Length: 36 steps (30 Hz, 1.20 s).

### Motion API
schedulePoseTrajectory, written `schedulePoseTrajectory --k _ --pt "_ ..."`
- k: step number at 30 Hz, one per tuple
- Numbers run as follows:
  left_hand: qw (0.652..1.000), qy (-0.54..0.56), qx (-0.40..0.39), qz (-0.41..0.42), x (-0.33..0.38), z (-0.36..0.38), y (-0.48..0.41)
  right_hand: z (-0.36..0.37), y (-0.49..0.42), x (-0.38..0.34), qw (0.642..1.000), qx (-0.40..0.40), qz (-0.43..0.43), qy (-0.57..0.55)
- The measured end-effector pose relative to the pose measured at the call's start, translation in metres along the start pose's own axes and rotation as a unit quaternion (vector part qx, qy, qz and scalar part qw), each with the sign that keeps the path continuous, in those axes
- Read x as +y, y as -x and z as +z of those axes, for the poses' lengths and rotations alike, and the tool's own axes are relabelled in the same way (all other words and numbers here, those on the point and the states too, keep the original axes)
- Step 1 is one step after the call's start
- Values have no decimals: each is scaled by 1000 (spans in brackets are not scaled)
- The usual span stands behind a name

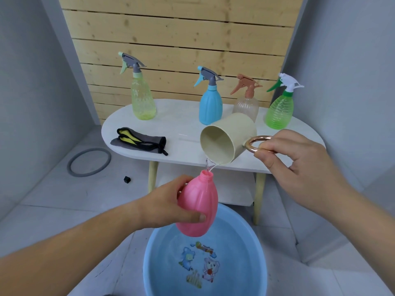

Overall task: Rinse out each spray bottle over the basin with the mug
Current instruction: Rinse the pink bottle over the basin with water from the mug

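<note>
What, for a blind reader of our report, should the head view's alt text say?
The right hand tips a cream mug by its ring handle, pouring water into the open pink bottle, which the left hand holds over a blue basin. Behind, on a white table, are four more spray bottles and a folded cloth.

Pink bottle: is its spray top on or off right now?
Off. The pink bottle, gripped by the left hand, shows a bare open neck, and water from the tilted mug streams into it.

Spray bottles: five. Pink bottle (198, 201) in left hand (166, 206); yellow bottle (143, 99), blue bottle (210, 105), clear bottle (245, 105), green bottle (279, 112) past it. Mug (230, 137): one. Basin (149, 263): one. Cloth (139, 142): one.
</note>
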<state>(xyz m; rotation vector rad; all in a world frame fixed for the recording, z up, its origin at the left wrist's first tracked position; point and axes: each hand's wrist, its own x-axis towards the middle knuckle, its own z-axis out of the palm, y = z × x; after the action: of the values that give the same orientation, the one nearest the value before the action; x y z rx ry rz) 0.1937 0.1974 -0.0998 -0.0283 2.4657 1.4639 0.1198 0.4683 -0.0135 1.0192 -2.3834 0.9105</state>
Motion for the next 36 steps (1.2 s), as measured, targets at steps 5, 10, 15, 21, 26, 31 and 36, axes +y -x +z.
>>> schedulePoseTrajectory --k 5,10,15,21,26,31,36 --pt "1000 -4 -2 -1 0 0 0 0 0 0 1000 5 -21 16" --pt "1000 -1 -1 0 0 0 0 2 1 1 998 20 -48 31" --pt "1000 4 -2 -2 -1 0 0 2 1 -1 994 26 -81 69" --pt "1000 7 -1 0 -2 0 0 3 0 1 984 12 -143 102" --pt "1000 10 0 1 0 -1 1 6 0 3 975 11 -183 123" --pt "1000 24 8 -1 0 -3 1 17 7 -2 998 -4 -55 22" --pt "1000 7 22 -16 -10 -7 4 40 18 2 939 -50 273 -202"
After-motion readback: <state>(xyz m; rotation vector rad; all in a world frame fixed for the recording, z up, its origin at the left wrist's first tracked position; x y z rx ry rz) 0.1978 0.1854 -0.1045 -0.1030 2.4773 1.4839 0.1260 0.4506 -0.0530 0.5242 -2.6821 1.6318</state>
